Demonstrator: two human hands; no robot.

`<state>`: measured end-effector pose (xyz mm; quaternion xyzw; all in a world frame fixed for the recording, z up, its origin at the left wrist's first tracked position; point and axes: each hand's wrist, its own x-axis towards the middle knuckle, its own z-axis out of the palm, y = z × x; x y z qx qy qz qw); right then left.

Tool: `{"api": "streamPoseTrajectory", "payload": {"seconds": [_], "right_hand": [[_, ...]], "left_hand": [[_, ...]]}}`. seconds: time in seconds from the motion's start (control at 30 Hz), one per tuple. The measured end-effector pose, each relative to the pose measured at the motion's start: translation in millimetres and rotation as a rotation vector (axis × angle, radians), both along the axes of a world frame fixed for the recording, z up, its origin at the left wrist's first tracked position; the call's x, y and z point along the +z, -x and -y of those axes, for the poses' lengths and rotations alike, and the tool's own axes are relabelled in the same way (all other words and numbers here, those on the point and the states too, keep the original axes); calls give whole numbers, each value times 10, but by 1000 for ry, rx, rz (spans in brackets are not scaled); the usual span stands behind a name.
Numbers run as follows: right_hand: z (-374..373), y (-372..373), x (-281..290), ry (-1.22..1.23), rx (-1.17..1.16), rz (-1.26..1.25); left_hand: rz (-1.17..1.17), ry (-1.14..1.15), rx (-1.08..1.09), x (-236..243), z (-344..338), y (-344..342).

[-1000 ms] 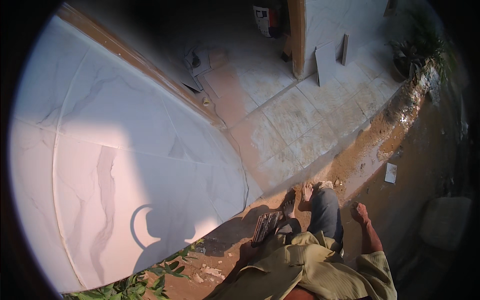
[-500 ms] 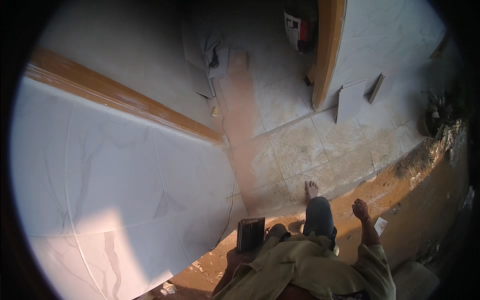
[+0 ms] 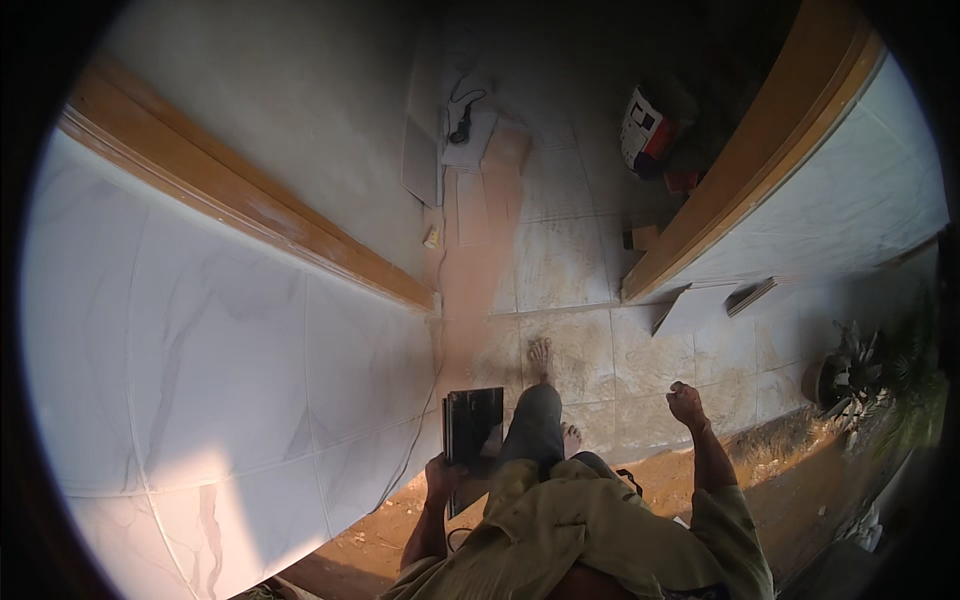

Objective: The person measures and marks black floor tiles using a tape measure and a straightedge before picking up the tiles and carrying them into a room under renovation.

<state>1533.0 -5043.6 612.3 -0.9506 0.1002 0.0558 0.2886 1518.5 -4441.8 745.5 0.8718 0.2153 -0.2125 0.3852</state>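
My left hand (image 3: 441, 478) grips a small stack of dark, glossy, rectangular tiles (image 3: 474, 425) by its edge, carried upright at my left side. The fingers wrap partly behind the stack. My right hand (image 3: 685, 401) is held out at my right, over the tiled floor, with its fingers curled closed. Whether anything small is inside that fist is hidden. My bare feet (image 3: 540, 358) are on or above the dusty tiled step (image 3: 575, 350), one ahead of the other.
Wooden door frames (image 3: 250, 200) flank an opening ahead. Inside lie a black corded tool (image 3: 461, 128), a cable and a printed bag (image 3: 645, 132). Light tiles (image 3: 695, 306) lean on the right wall. A plant (image 3: 855, 365) stands far right. Reddish dust streaks the floor (image 3: 470, 260).
I have stepped forward toward the doorway, and another foot now shows on the step. The tiles have come further into view at my left; my right hand stays closed.
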Motion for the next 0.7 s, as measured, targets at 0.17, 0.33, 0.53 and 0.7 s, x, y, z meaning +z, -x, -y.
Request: {"api": "streamPoseTrajectory", "payload": {"seconds": [0.17, 0.33, 0.53, 0.7], "right_hand": [[-269, -1141, 299, -24, 163, 22], [-88, -1824, 317, 51, 241, 14], [-118, -2779, 647, -26, 184, -62], [-52, -4078, 530, 87, 87, -109]], "left_hand": [[52, -42, -29, -209, 89, -785], [135, -209, -245, -342, 133, -1569], [-37, -155, -125, 631, 614, -2860], [79, -186, -80, 331, 552, -3544]]}}
